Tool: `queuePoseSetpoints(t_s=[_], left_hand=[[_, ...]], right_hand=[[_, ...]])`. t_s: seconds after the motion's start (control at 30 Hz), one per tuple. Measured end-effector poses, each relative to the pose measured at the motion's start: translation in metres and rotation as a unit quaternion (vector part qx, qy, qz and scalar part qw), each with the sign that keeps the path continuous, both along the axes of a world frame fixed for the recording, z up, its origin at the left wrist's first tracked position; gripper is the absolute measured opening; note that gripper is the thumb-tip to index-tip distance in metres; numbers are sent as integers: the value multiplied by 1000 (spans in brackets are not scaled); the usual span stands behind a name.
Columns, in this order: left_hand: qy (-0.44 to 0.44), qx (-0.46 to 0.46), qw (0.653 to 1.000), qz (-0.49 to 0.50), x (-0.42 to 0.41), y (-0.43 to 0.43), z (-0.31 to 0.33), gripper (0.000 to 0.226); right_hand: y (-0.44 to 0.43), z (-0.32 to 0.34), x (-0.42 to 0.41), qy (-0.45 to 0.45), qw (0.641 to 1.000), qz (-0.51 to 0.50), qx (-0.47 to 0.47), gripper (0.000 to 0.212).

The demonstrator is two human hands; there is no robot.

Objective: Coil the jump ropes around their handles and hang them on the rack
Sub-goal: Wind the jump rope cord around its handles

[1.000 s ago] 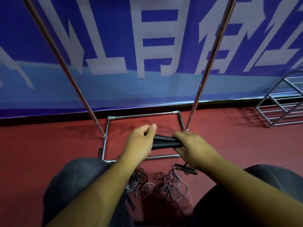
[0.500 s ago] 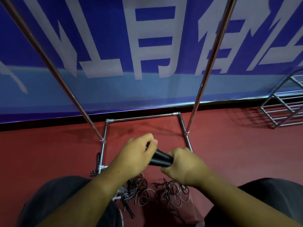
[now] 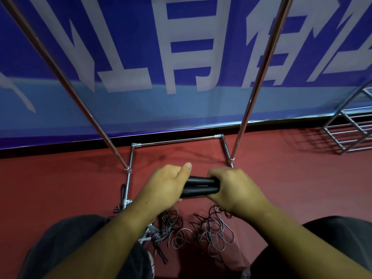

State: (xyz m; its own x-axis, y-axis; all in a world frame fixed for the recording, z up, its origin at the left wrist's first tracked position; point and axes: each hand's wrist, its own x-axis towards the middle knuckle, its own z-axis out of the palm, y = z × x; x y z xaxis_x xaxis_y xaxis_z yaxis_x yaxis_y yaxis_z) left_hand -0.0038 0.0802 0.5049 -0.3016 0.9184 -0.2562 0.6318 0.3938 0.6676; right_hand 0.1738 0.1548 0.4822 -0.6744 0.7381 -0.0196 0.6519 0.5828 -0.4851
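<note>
A: Clothing?
B: Dark grey fabric (image 3: 66, 244) over both knees; trousers or shorts, can't tell.
A: Arms?
B: Forearms (image 3: 104, 238) bare. Left hand (image 3: 165, 184), right hand (image 3: 237, 188) bare too.

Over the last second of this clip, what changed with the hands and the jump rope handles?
Not much. The left hand and right hand drew close together half a second ago. They have since spread apart again, so more of the two black handles shows between them. Both hands kept their grip throughout. The tangled ropes on the floor and the rack stayed put.
</note>
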Motion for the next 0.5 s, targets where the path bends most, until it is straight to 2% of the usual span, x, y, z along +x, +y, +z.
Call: queuePoseSetpoints(t_s=[0.1, 0.17, 0.3, 0.37, 0.5], left_hand=[[-60, -30, 996, 52, -8, 1, -1, 57], [-132, -33, 986, 95, -12, 1, -3, 53], [-230, -3, 962, 145, -19, 2, 1, 46], [-225, 14, 961, 160, -26, 2, 3, 45], [-179, 20, 969, 170, -39, 0, 4, 50]], right_hand=[[6, 5, 4, 97, 995, 18, -34, 25], [8, 13, 6, 153, 984, 3, -94, 27], [17, 24, 12, 219, 955, 9, -202, 16], [20, 28, 16, 232, 945, 2, -231, 2], [22, 34, 21, 199, 960, 15, -195, 18]])
